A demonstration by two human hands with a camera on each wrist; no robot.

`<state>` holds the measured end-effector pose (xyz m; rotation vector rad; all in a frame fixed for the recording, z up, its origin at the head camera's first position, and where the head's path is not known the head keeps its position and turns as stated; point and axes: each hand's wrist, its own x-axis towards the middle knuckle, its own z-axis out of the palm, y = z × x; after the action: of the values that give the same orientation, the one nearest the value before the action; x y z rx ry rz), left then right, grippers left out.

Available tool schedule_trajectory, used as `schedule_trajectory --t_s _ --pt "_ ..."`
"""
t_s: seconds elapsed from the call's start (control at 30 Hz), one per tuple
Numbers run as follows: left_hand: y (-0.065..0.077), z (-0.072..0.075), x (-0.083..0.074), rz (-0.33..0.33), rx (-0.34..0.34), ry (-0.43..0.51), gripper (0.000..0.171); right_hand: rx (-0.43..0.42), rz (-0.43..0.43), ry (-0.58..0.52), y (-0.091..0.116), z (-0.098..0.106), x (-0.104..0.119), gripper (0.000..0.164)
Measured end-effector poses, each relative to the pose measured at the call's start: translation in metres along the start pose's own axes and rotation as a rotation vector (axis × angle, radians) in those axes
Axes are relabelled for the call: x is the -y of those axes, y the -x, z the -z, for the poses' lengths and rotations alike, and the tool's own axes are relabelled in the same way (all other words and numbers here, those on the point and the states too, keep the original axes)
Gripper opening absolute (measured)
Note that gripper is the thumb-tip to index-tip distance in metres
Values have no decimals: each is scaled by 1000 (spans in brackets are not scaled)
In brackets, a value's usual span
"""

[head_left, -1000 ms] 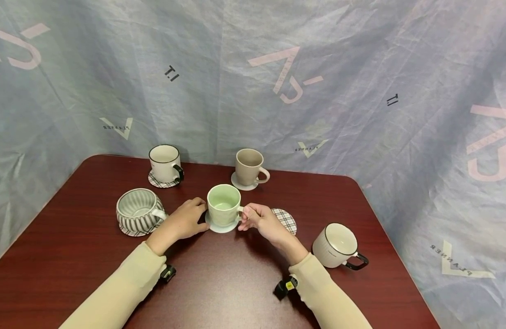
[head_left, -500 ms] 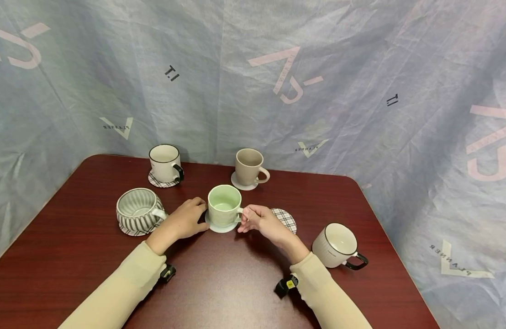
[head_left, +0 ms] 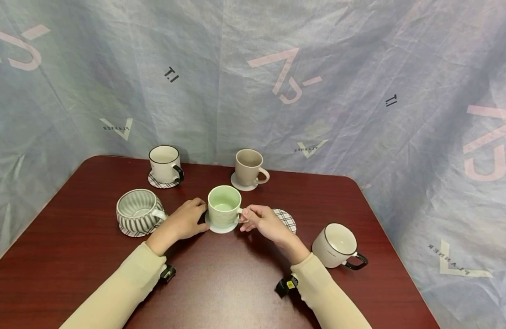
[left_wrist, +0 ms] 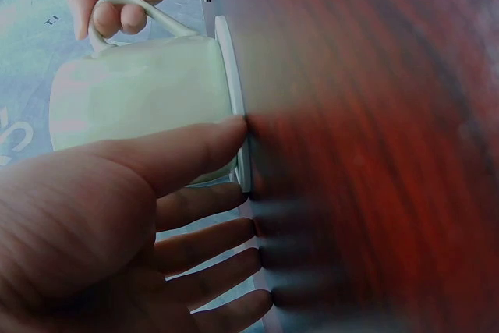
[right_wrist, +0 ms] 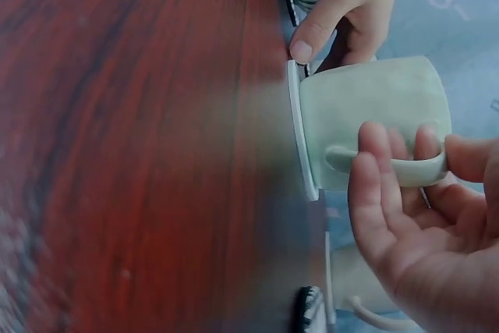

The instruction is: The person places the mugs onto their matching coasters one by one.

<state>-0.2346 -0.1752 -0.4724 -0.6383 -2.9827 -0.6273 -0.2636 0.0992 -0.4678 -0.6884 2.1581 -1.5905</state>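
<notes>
A pale green mug (head_left: 223, 215) stands upright on a light round coaster (head_left: 221, 230) near the middle of the table. My right hand (head_left: 266, 223) holds its handle (right_wrist: 417, 171), with some fingers through the loop and the thumb at the handle's top; other fingers stick out loosely. On the mug's left is my left hand (head_left: 185, 220), fingers spread and fingertips down at the tabletop. In the left wrist view its thumb (left_wrist: 204, 148) lies along the coaster's edge, in front of the mug's side. Whether that thumb touches the mug, I cannot tell.
A ribbed grey-white cup (head_left: 135, 219) sits on a coaster by my left wrist. Behind are a white black-rimmed mug (head_left: 163, 171) and a taupe mug (head_left: 248, 171), each on a coaster. A plaid coaster (head_left: 287, 221) and another black-handled mug (head_left: 333, 249) lie rightward.
The green mug has shifted very slightly right on its coaster. My right fingers have loosened a little and moved slightly right at the handle. The left hand has stayed put.
</notes>
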Motion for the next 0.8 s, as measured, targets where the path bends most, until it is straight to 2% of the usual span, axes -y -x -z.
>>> schedule_trajectory --t_s 0.13,0.23,0.53,0.8 --pt "0 0 0 -3 -5 -2 54 -52 20 135 1 -1 5 35" --pt "0 -1 0 -3 -5 -1 54 -78 20 194 3 1 7 33" --pt "1 -1 0 1 6 5 55 -132 18 256 6 9 9 25" --pt "1 2 -1 1 -10 4 55 -131 18 298 12 15 20 22"
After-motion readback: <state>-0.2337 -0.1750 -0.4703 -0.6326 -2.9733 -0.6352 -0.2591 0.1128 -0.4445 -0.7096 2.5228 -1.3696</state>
